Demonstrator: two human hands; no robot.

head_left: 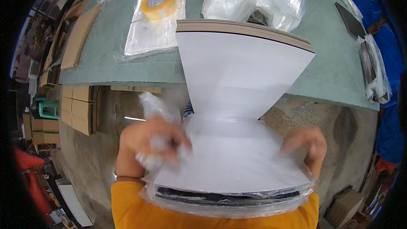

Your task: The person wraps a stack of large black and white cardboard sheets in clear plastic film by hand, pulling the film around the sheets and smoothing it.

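Your left hand (153, 141) grips the clear plastic bag (231, 203) around the white board stack (237, 101) leaning off the green table (330, 63), while your blurred right hand (306, 144) seems spread open on its right edge.

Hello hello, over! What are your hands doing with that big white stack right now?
Left hand bunching the clear plastic bag, grip shut. Right hand flat on the bag's far side, fingers open. White board stack half bagged. Nothing in the way.

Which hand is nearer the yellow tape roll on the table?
Left. The left hand, gripping crumpled plastic wrap, is below the tape roll; the right hand is farther across the white stack.
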